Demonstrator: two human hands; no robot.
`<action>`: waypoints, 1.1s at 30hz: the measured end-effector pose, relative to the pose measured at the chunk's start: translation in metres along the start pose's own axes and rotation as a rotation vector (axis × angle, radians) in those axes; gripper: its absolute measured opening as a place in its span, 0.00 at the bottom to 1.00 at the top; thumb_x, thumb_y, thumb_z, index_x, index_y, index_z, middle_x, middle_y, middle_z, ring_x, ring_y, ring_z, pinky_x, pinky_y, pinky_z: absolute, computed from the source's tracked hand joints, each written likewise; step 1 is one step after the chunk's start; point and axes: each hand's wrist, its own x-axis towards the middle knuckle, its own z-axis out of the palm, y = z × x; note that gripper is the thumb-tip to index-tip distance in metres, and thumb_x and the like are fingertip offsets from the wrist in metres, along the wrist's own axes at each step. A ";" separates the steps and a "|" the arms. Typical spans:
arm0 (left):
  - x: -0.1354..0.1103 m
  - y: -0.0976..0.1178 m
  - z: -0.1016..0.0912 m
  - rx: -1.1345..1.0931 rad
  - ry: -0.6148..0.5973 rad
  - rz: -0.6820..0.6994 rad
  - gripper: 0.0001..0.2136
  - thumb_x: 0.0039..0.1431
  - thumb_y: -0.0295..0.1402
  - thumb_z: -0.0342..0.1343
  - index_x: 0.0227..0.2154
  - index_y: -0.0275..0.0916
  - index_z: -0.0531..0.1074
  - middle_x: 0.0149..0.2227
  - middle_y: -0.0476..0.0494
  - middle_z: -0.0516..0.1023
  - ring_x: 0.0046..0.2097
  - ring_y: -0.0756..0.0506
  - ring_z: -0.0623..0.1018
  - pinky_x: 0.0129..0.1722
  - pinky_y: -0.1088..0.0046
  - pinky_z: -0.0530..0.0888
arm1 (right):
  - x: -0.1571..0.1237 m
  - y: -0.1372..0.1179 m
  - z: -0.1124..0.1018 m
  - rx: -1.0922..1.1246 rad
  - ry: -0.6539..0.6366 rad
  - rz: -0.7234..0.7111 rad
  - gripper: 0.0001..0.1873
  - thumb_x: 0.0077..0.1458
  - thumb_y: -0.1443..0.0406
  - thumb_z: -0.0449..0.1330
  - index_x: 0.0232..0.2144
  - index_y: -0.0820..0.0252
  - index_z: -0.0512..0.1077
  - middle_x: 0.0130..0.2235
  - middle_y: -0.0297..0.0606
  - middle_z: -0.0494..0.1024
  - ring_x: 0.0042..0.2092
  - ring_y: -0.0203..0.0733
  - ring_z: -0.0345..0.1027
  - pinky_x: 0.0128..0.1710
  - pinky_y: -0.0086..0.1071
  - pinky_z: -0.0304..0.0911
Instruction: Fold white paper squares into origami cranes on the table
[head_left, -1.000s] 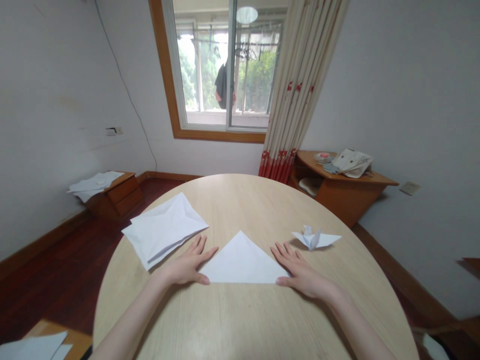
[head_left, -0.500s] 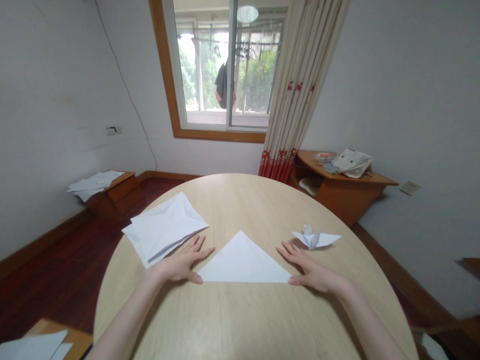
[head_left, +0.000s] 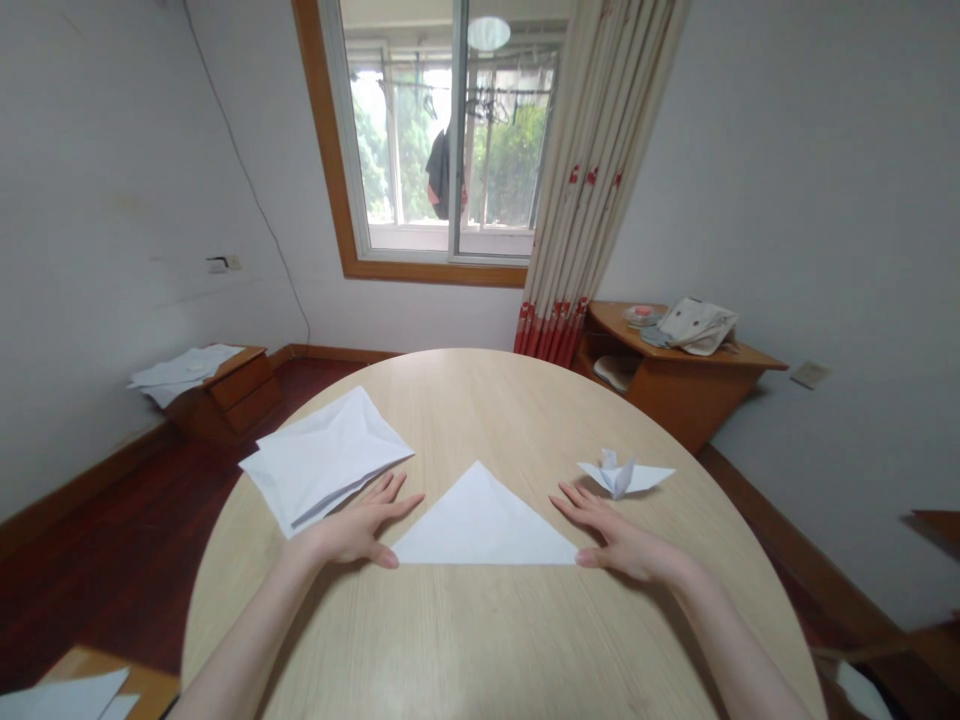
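White paper triangle (head_left: 484, 525) lies flat on the round table (head_left: 480, 650), its long edge toward the person. Left of the triangle are overlapping white sheets (head_left: 330, 455); then the left hand (head_left: 360, 530), spread wide, gripping nothing, thumb at the triangle's left corner. Right of the triangle, the right hand (head_left: 619, 540) is likewise splayed and ungripping, thumb at that corner; past the triangle's right slope sits a paper crane (head_left: 619, 480).

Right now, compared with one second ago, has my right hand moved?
Yes: judged against the folded paper crane, your right hand has moved rightward, to the right corner of the white paper triangle.
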 end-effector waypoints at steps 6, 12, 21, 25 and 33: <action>0.000 0.005 -0.001 -0.005 0.005 -0.022 0.42 0.49 0.40 0.64 0.65 0.45 0.48 0.67 0.38 0.31 0.67 0.35 0.35 0.63 0.52 0.45 | 0.000 -0.001 0.007 -0.019 0.029 0.032 0.37 0.54 0.61 0.59 0.64 0.50 0.51 0.68 0.40 0.38 0.67 0.52 0.28 0.64 0.51 0.32; -0.003 0.014 -0.007 -0.043 0.027 -0.049 0.42 0.46 0.37 0.65 0.64 0.42 0.52 0.67 0.36 0.34 0.67 0.36 0.38 0.63 0.55 0.45 | 0.001 -0.012 0.021 -0.043 0.084 0.047 0.34 0.57 0.68 0.52 0.64 0.49 0.49 0.67 0.36 0.41 0.67 0.48 0.30 0.65 0.51 0.37; -0.002 0.033 -0.008 0.009 0.165 -0.057 0.41 0.48 0.56 0.58 0.61 0.36 0.60 0.66 0.31 0.45 0.67 0.32 0.46 0.63 0.54 0.49 | 0.015 -0.051 0.027 -0.157 0.287 0.041 0.32 0.64 0.52 0.44 0.64 0.64 0.54 0.65 0.46 0.52 0.67 0.52 0.39 0.64 0.51 0.41; 0.010 0.045 0.008 0.109 0.317 -0.009 0.41 0.49 0.60 0.54 0.60 0.36 0.61 0.66 0.32 0.48 0.67 0.34 0.47 0.63 0.53 0.46 | 0.024 -0.058 0.039 -0.202 0.364 -0.045 0.32 0.63 0.54 0.47 0.64 0.63 0.52 0.64 0.47 0.55 0.65 0.52 0.46 0.63 0.52 0.44; 0.029 0.061 0.038 0.109 0.427 -0.063 0.40 0.50 0.54 0.59 0.60 0.34 0.58 0.65 0.31 0.52 0.66 0.35 0.51 0.63 0.49 0.48 | 0.031 -0.067 0.053 -0.175 0.522 -0.176 0.34 0.60 0.59 0.54 0.65 0.59 0.50 0.61 0.47 0.64 0.60 0.52 0.58 0.60 0.54 0.51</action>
